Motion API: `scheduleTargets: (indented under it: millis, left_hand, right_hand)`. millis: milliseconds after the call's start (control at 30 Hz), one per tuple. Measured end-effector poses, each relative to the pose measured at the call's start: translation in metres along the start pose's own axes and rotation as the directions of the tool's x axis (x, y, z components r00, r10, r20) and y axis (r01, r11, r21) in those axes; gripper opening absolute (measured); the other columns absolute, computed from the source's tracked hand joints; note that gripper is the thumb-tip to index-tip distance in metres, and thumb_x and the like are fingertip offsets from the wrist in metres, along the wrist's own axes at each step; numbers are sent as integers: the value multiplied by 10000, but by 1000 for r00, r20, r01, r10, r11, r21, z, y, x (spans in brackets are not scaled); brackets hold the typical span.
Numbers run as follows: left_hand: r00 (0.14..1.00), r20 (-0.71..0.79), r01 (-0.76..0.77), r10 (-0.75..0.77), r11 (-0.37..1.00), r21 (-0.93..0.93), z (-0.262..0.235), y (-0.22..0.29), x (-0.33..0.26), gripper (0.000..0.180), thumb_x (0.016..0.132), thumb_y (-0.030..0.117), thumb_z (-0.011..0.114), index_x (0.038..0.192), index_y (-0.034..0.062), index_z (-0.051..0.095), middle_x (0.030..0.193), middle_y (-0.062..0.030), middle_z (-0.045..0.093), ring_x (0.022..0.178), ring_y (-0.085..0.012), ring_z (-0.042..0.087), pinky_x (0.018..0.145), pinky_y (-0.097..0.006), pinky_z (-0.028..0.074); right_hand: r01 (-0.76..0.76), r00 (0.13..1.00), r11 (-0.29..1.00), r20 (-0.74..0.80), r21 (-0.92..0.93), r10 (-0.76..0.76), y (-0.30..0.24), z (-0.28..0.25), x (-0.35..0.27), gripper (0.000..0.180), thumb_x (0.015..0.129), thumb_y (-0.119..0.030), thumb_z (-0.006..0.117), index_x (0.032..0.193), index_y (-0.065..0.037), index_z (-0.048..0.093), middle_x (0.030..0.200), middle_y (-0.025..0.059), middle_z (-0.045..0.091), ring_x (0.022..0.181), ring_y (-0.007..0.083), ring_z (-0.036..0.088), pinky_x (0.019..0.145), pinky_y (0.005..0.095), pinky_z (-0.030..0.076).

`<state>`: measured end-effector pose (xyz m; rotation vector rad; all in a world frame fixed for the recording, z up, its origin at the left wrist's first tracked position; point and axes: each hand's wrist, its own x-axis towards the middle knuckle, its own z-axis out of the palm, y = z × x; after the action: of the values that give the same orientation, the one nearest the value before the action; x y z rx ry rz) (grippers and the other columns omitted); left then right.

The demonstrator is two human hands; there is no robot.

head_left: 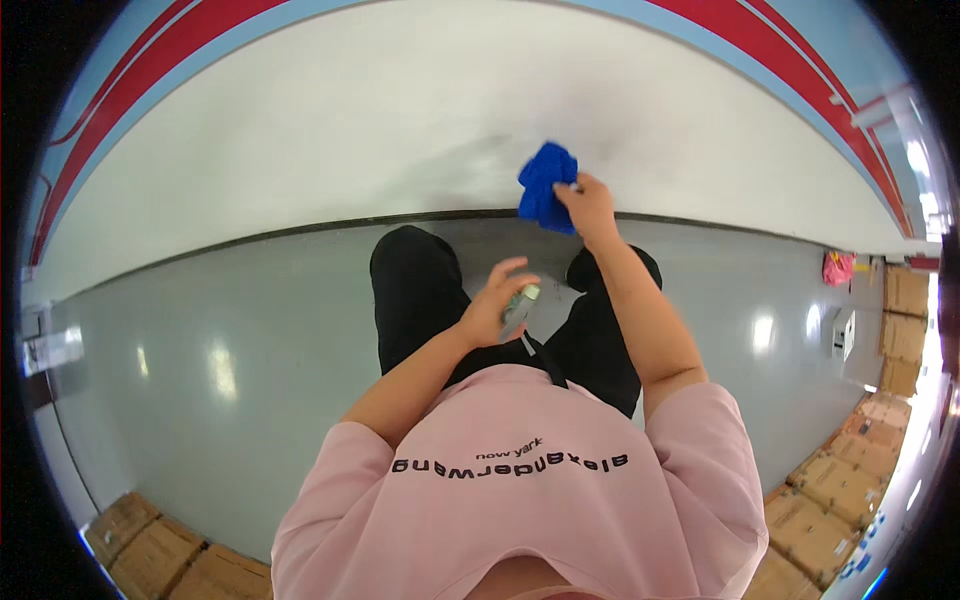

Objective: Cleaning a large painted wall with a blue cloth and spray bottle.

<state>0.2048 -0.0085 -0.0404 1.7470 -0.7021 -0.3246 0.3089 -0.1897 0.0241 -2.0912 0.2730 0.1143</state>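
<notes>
Two hands are seen in the head view, both occupied. A blue cloth (545,195) is held by the right hand (584,206), forward of the knees, in front of the lower part of the white wall (300,130). Its near edge is gripped, fingers and thumb drawn together on it, and most of the fabric is left spread beyond the fingers, probably so a broad face can be turned to the wall. Whether the wall is touched cannot be told from this angle; a soft grey shadow or mark is seen on it nearby.

A small clear bottle (516,309) with a pale green top is held by the left hand (493,306), well back from the wall, above the lap. The palm is wrapped around it and the upper fingers are partly lifted; the exact finger contact is blurred. The bottle is tilted, top up and to the right, likely kept close to the body so it stays ready and out of the cloth's way. Black trousers (415,300) are seen below, knees apart.
</notes>
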Motion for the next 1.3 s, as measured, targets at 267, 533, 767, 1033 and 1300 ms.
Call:
scheduleTargets:
  millis: [267,533,767,1033,1300]
  left_hand:
    - [988,138,-77,68,995,64,9,-3,-15,605,530,77,646,1097,156,451,1184,-203,326,1082,-413,374,847,-395,385]
    - [988,98,-117,116,993,-1,12,-19,-14,584,547,63,638,1096,121,447,1025,-147,391,938,-318,449,807,-356,406]
    - [996,10,-81,83,987,-137,13,-27,-17,590,566,-4,629,1115,95,439,1009,-106,373,916,-229,475,797,-306,463]
    - [997,-4,-70,71,980,-186,13,-46,-18,575,580,0,630,1115,63,431,1020,-87,383,942,-210,467,792,-322,452]
    - [998,25,66,-61,962,-266,13,-54,-19,615,590,-19,637,1143,31,375,1116,-75,373,987,-209,463,832,-330,429]
  right_hand:
    - [-457,867,629,473,629,157,96,27,-123,179,784,-126,525,939,-39,551,762,16,527,640,77,449,560,218,342]
    - [-17,924,990,377,-139,69,116,-78,-270,409,830,-225,474,1192,-39,440,1230,155,422,1199,294,319,1007,366,236]
    - [182,959,915,271,-360,-84,133,-41,-342,575,779,-278,517,1281,-83,317,1346,125,253,1250,285,228,1010,460,164]
    - [-561,824,819,-11,121,566,139,-30,-361,686,813,-341,487,1323,-35,145,1341,208,201,1233,345,218,1010,347,205]
    - [-412,910,906,8,-91,415,136,-48,-376,615,828,-297,453,1298,7,198,1342,206,199,1243,326,200,1008,349,216]
